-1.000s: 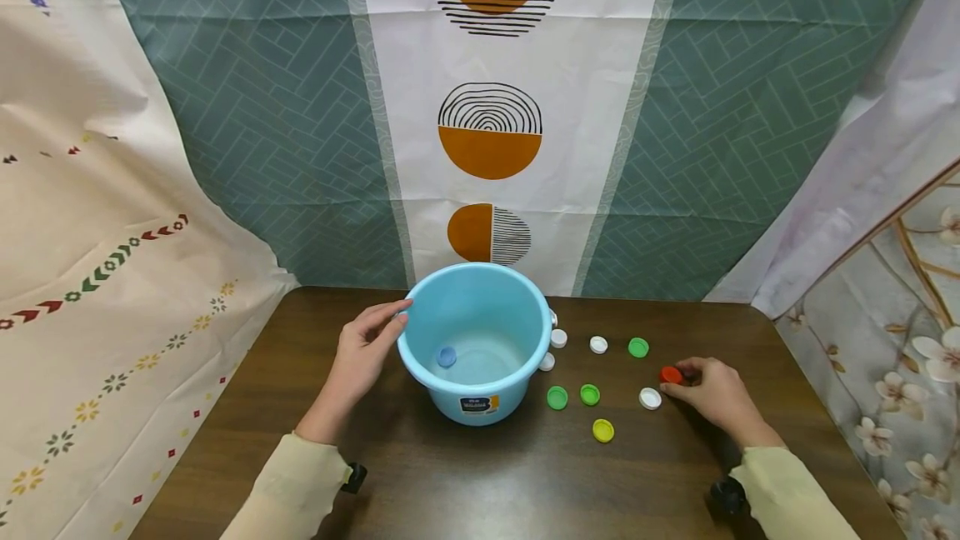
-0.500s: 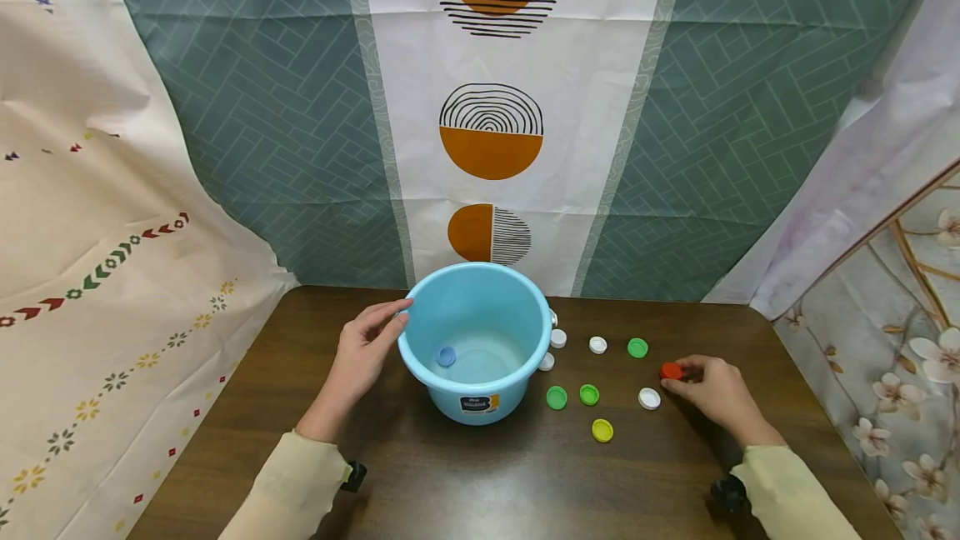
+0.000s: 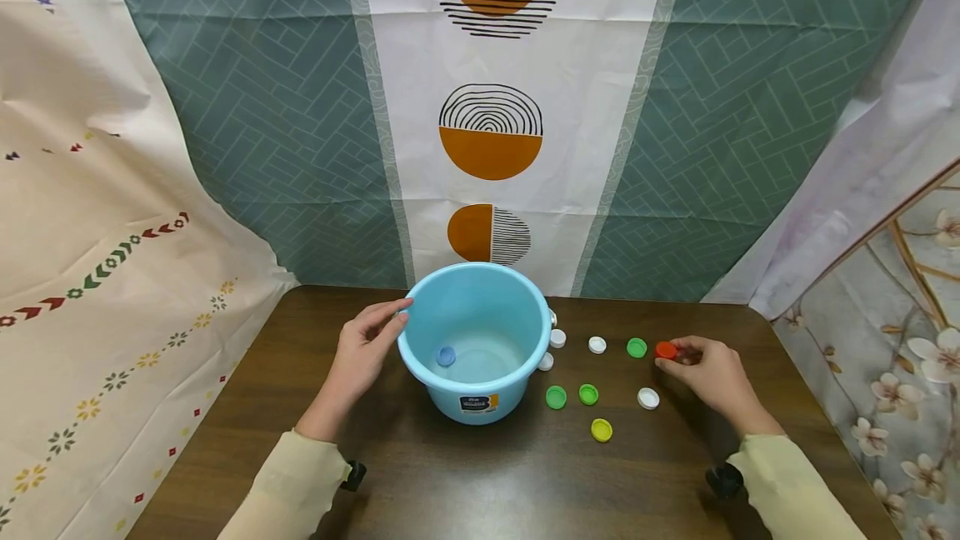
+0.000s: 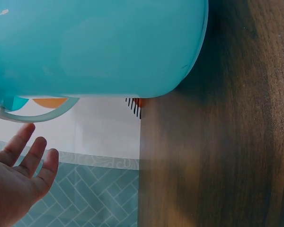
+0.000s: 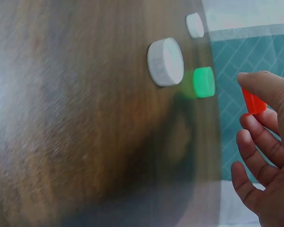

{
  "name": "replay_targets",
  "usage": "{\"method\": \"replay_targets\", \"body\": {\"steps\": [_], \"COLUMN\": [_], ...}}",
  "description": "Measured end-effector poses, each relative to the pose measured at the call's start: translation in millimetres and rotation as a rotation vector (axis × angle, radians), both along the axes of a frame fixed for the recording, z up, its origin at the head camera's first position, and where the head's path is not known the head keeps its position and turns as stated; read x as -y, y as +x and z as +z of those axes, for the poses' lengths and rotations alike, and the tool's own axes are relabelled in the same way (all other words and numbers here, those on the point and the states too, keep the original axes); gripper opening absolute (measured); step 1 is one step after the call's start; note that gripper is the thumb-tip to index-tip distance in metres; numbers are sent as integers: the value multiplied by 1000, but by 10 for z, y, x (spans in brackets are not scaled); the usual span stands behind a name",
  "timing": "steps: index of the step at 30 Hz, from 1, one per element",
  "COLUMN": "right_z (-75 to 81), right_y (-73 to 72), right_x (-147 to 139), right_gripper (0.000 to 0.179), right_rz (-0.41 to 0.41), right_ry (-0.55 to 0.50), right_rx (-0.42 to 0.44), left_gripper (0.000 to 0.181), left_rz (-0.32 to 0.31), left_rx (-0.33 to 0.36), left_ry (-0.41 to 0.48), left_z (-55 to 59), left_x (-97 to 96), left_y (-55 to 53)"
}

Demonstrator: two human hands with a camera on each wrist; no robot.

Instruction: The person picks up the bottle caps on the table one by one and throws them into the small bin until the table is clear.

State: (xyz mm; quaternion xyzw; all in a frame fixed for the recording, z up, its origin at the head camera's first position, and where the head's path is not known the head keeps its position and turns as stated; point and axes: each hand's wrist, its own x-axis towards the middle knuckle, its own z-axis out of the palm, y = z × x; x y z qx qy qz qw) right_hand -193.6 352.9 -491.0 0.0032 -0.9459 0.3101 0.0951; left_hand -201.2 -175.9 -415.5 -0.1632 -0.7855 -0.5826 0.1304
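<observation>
A light blue plastic bucket (image 3: pixel 480 394) with a label on its front stands at the table's back middle, and a blue bottle cap (image 3: pixel 446 356) lies inside. My left hand (image 3: pixel 367 350) holds the bucket's left rim at the tips of thumb and index finger; in the left wrist view its other fingers (image 4: pixel 49 168) spread below the bucket's handle (image 4: pixel 47 116). On the right, my right hand (image 3: pixel 712 375) pinches a red bottle cap (image 3: pixel 665 350) between thumb and fingers. In the right wrist view the red cap (image 5: pixel 253 101) shows raised off the table.
Green caps (image 3: pixel 637 347), white caps (image 3: pixel 648 398) and a yellow cap (image 3: pixel 602 430) lie scattered right of the bucket on the brown wooden table (image 3: pixel 480 490). Some white caps (image 3: pixel 546 362) sit close against the bucket's right side. Patterned cloth (image 3: pixel 300 148) hangs behind the table.
My right hand has lifted the red cap and moved it slightly up and left in the head view, towards the far green cap. The left hand and bucket have stayed in place.
</observation>
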Motion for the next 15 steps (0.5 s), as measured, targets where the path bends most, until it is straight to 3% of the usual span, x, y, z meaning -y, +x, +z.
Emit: {"method": "replay_targets", "body": {"steps": [6,15], "right_z": [127,453], "right_y": [-46,-103], "right_x": [123,462], "right_gripper": [51,43], "right_rz": [2,60], "right_ry": [-33,-83], "right_rx": [-20,-69], "left_gripper": [29,29], "left_rz": [20,24], "left_rx": [-11,-11], "left_ry": [-18,-20], "left_z": [-214,-228], "left_x": [61,63], "left_y": [-128,-131]}}
